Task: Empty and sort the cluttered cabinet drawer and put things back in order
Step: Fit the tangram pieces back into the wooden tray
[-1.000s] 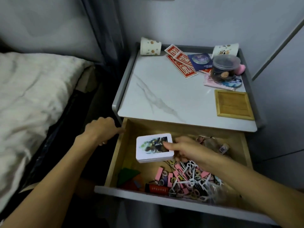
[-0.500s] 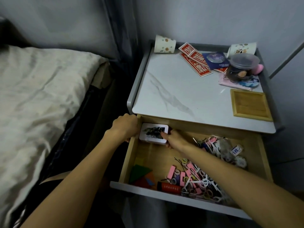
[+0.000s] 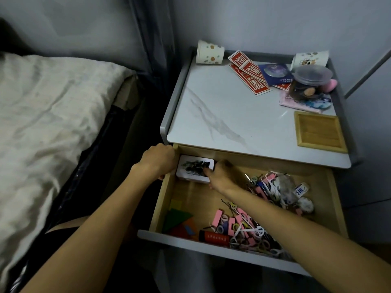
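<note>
Pretty rumpled cream sheet [image 3: 53,115] covering the bed [image 3: 99,157]. Dark curtain [image 3: 152,39] hangs just right of the bed, with a plain grey wall [image 3: 74,24] behind it.

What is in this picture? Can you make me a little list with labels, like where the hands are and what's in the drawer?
Place: open drawer of a cabinet, beside a bed
Left hand: grips the drawer's left wall, near the back
Right hand: holds a white card stack in the drawer's back left corner
Drawer front: coloured flat shapes, red tube, pink clips
Cabinet top: two tipped paper cups, red stickers, lidded tub, wooden tray
</note>
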Action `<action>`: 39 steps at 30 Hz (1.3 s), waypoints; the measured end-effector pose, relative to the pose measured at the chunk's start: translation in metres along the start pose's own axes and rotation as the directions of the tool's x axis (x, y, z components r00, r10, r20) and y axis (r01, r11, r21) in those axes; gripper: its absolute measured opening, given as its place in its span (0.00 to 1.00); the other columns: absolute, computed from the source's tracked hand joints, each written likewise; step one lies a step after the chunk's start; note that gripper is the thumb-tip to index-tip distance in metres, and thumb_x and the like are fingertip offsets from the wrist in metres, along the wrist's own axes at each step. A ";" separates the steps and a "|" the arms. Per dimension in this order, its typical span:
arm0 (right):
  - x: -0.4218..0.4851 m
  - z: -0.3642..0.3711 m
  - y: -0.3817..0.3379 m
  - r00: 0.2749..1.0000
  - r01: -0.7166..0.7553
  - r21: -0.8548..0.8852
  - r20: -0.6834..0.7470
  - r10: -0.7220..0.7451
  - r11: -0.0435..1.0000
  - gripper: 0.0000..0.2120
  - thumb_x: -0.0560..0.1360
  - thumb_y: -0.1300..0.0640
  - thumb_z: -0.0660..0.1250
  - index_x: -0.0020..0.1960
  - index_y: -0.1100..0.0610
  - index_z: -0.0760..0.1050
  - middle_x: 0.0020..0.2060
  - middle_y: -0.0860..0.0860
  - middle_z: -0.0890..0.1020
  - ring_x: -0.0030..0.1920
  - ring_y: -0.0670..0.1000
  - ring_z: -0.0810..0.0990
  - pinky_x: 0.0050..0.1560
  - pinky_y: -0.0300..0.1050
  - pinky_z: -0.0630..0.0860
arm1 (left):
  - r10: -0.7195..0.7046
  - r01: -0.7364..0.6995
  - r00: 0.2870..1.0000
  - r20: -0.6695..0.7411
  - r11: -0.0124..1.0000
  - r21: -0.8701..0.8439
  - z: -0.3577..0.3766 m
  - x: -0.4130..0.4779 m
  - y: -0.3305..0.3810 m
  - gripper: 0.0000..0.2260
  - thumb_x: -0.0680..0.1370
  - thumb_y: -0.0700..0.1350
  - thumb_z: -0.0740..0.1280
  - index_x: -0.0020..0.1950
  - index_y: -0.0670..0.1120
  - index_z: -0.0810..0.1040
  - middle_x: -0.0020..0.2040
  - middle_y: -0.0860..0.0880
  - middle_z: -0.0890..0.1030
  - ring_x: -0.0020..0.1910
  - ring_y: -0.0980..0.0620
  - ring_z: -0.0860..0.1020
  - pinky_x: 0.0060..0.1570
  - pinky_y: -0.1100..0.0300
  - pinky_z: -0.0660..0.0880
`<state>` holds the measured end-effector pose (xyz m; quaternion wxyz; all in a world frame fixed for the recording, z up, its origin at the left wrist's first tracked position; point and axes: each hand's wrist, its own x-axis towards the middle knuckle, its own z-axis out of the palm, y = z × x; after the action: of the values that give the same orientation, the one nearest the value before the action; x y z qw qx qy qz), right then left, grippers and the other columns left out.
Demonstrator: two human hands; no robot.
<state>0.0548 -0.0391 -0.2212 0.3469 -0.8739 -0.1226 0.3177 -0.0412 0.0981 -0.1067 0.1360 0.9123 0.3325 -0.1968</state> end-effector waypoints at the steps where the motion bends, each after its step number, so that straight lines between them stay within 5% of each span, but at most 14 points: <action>1: 0.001 0.001 0.001 0.999 0.025 -0.037 -0.038 -0.027 0.999 0.23 0.78 0.50 0.67 0.61 0.66 0.66 0.48 0.63 0.81 0.45 0.61 0.82 0.43 0.54 0.81 | 0.008 -0.007 1.000 -0.006 1.000 0.022 0.000 0.000 0.000 0.09 0.80 0.37 0.58 0.42 0.41 0.74 0.35 0.44 0.79 0.35 0.45 0.84 0.43 0.51 0.83; 4: -0.003 -0.001 -0.001 0.996 0.072 -0.081 -0.037 -0.075 0.994 0.22 0.78 0.50 0.68 0.61 0.66 0.67 0.50 0.64 0.80 0.46 0.63 0.82 0.45 0.57 0.80 | 0.016 -0.014 1.000 -0.016 0.996 0.088 0.002 0.001 0.002 0.08 0.80 0.37 0.58 0.43 0.43 0.73 0.35 0.46 0.75 0.41 0.43 0.82 0.47 0.49 0.81; 8: -0.033 -0.039 -0.018 0.980 0.195 -0.248 0.079 -0.181 0.949 0.14 0.80 0.51 0.64 0.56 0.61 0.74 0.42 0.54 0.80 0.37 0.50 0.80 0.31 0.40 0.74 | 0.013 0.029 0.989 -0.146 0.961 0.276 -0.001 -0.007 0.010 0.07 0.81 0.39 0.58 0.43 0.45 0.70 0.35 0.49 0.71 0.40 0.47 0.78 0.39 0.55 0.71; 10: -0.053 -0.071 -0.027 0.951 0.310 -0.388 0.125 -0.284 0.868 0.10 0.81 0.51 0.63 0.56 0.56 0.77 0.44 0.50 0.81 0.40 0.48 0.80 0.38 0.42 0.78 | 0.025 0.063 0.964 -0.265 0.946 0.319 -0.007 -0.015 0.018 0.07 0.81 0.39 0.58 0.43 0.45 0.70 0.37 0.49 0.70 0.39 0.46 0.75 0.37 0.56 0.66; 12: -0.073 -0.112 -0.033 0.915 0.376 -0.521 0.079 -0.396 0.767 0.07 0.80 0.50 0.64 0.55 0.50 0.79 0.47 0.47 0.83 0.44 0.48 0.81 0.46 0.46 0.80 | 0.067 0.037 0.923 -0.379 0.964 0.262 -0.012 -0.019 0.027 0.07 0.80 0.41 0.59 0.45 0.43 0.73 0.37 0.48 0.72 0.37 0.46 0.74 0.37 0.56 0.65; 15: -0.081 -0.172 -0.036 0.869 0.337 -0.617 -0.086 -0.487 0.711 0.06 0.80 0.50 0.65 0.52 0.50 0.79 0.43 0.46 0.84 0.38 0.46 0.81 0.40 0.41 0.76 | 0.132 -0.162 0.915 -0.381 0.986 -0.048 -0.017 -0.018 0.042 0.09 0.80 0.50 0.64 0.48 0.46 0.78 0.39 0.50 0.81 0.40 0.46 0.81 0.40 0.55 0.73; 18: -0.059 -0.219 -0.025 0.823 0.130 -0.703 -0.317 -0.472 0.699 0.13 0.78 0.46 0.65 0.56 0.53 0.77 0.48 0.52 0.84 0.47 0.55 0.81 0.45 0.46 0.75 | 0.171 -0.277 0.952 -0.252 0.833 -0.479 -0.021 -0.015 0.063 0.07 0.79 0.50 0.67 0.45 0.49 0.77 0.34 0.52 0.84 0.31 0.53 0.83 0.42 0.53 0.80; 21: -0.038 -0.232 -0.006 0.857 -0.012 -0.744 -0.352 -0.377 0.668 0.21 0.78 0.42 0.63 0.58 0.59 0.75 0.55 0.57 0.80 0.52 0.59 0.79 0.48 0.50 0.73 | 0.172 -0.257 0.966 -0.191 0.666 -0.700 -0.024 -0.013 0.080 0.06 0.80 0.47 0.67 0.45 0.46 0.77 0.35 0.49 0.84 0.31 0.50 0.83 0.38 0.55 0.78; 28: -0.037 -0.217 -0.004 0.871 0.018 -0.797 -0.283 -0.401 0.603 0.12 0.77 0.54 0.62 0.37 0.57 0.70 0.30 0.49 0.71 0.33 0.52 0.71 0.36 0.45 0.66 | 0.223 -0.124 0.975 -0.018 0.471 -0.873 -0.019 -0.010 0.109 0.07 0.81 0.46 0.66 0.50 0.43 0.79 0.43 0.45 0.85 0.35 0.49 0.82 0.37 0.58 0.78; 32: -0.061 -0.202 -0.019 0.854 0.211 -0.781 -0.144 -0.499 0.588 0.10 0.78 0.53 0.63 0.39 0.54 0.70 0.30 0.45 0.69 0.28 0.44 0.67 0.30 0.39 0.60 | 0.261 -0.004 0.961 0.089 0.334 -0.943 -0.014 -0.014 0.122 0.13 0.82 0.50 0.64 0.58 0.42 0.79 0.48 0.43 0.86 0.45 0.42 0.85 0.43 0.55 0.81; 35: -0.074 -0.186 -0.028 0.760 0.487 -0.685 0.028 -0.649 0.541 0.06 0.79 0.54 0.63 0.52 0.55 0.74 0.39 0.46 0.74 0.34 0.45 0.74 0.37 0.36 0.71 | 0.322 0.156 0.923 0.210 0.187 -0.970 -0.014 -0.016 0.126 0.18 0.82 0.53 0.63 0.61 0.40 0.78 0.52 0.41 0.85 0.52 0.39 0.83 0.53 0.48 0.80; 39: -0.075 -0.170 -0.028 0.593 0.662 -0.662 0.175 -0.786 0.352 0.06 0.77 0.56 0.65 0.50 0.59 0.75 0.41 0.51 0.77 0.36 0.47 0.74 0.38 0.41 0.77 | 0.296 0.163 0.941 0.163 0.025 -0.986 -0.014 -0.020 0.124 0.11 0.81 0.46 0.65 0.52 0.38 0.79 0.43 0.41 0.82 0.41 0.45 0.83 0.46 0.51 0.82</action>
<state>0.1061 -0.1414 -0.0717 0.1224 -0.8119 -0.5707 -0.0132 0.0307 0.0002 -0.0711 0.7943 0.5243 0.3029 -0.0490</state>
